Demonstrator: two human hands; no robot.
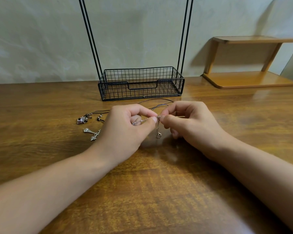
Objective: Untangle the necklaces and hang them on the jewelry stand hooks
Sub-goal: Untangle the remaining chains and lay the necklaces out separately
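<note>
My left hand (pixel 125 125) and right hand (pixel 186 120) met fingertip to fingertip above the table (pixel 159 191), both pinching one thin silver chain (pixel 157 127) whose clasp end dangled between them. One dark cord necklace (pixel 156 105) lay just behind my knuckles, before the wire-basket stand (pixel 140 83). Two pendants lay to my left: one cross (pixel 92 133), one beaded charm (pixel 82 120).
</note>
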